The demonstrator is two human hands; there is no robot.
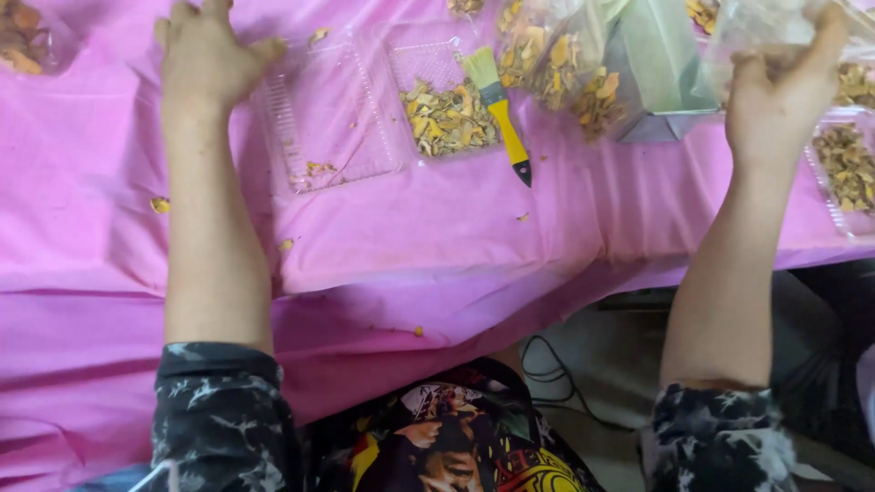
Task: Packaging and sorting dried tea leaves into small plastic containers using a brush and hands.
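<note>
Head view: right hand (775, 96) pinches a thin clear bag (761, 27), probably light, limp and slippery, best gripped at its rim; left hand (205, 59) lies spread beside the clear tray (324, 118) on the pink surface (437, 237)

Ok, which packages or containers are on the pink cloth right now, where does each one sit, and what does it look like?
Open clear plastic clamshell tray: centre, beside the left hand; one half nearly empty, the other holding yellow-brown dried pieces.
Clear plastic bag of dried pieces: top centre, crumpled.
Grey-green box: top right of centre, upright.
Clear plastic bag: top right, gripped by the right hand.
Clear tray of brown pieces: right edge.
No labels, signs or screens show.
</note>
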